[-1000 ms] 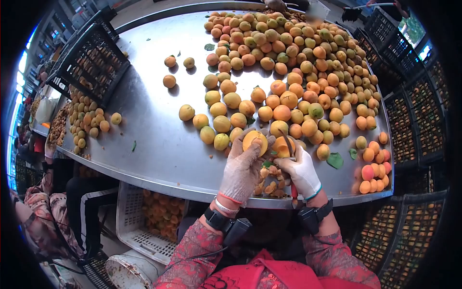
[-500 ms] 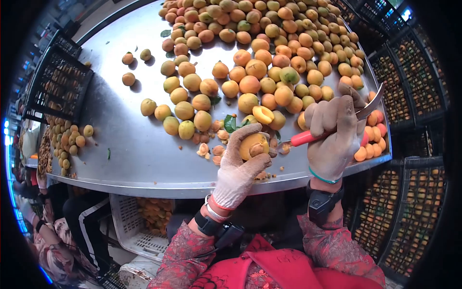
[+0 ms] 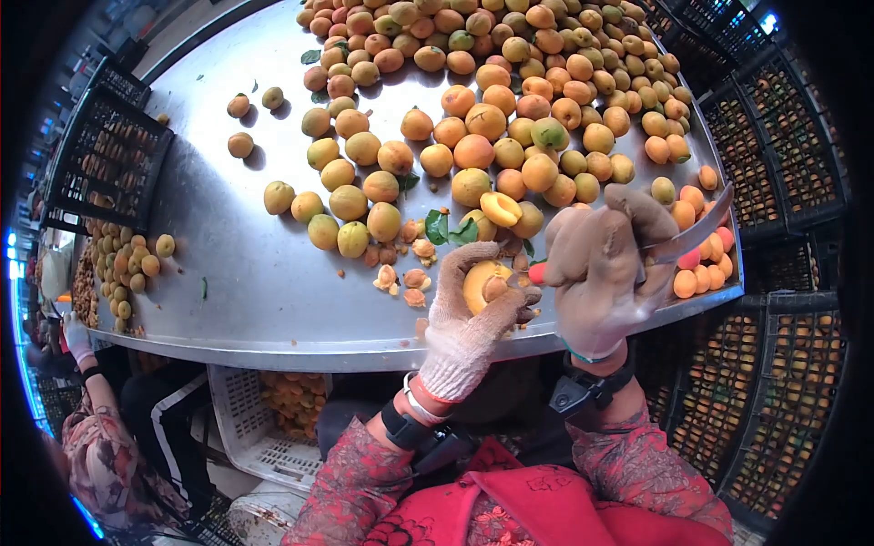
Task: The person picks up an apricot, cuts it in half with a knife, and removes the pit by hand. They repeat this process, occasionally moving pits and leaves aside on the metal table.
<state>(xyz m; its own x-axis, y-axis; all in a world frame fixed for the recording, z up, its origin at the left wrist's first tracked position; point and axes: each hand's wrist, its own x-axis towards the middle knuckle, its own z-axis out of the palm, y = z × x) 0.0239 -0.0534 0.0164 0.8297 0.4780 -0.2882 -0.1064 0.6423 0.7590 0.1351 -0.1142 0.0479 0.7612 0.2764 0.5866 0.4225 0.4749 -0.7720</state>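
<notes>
My left hand (image 3: 469, 309), in a pale glove with browned fingers, grips a cut apricot (image 3: 482, 284) with its brown pit showing. Close on its right is my right hand (image 3: 601, 264), also gloved and closed around a red-handled knife. The red handle (image 3: 538, 272) shows by the apricot, and a curved metal blade (image 3: 696, 232) sticks out on the hand's other side; my fingers hide how they join. Above my left hand, a pitted apricot half (image 3: 501, 209) lies cut side up among whole apricots (image 3: 473, 152). Loose pits (image 3: 416, 278) and green leaves (image 3: 437, 227) lie nearby.
A metal table (image 3: 228, 300) carries a large apricot heap (image 3: 546, 55) at the back. Orange halves (image 3: 701, 280) lie at its right edge. Black crates (image 3: 109, 164) stand left and right; a white crate (image 3: 241, 409) is below. Another person's gloved hand (image 3: 77, 337) is at far left.
The apricot in my left hand has turned, showing more of its cut face and pit. My right hand has shifted left and rotated, covering most of the red handle.
</notes>
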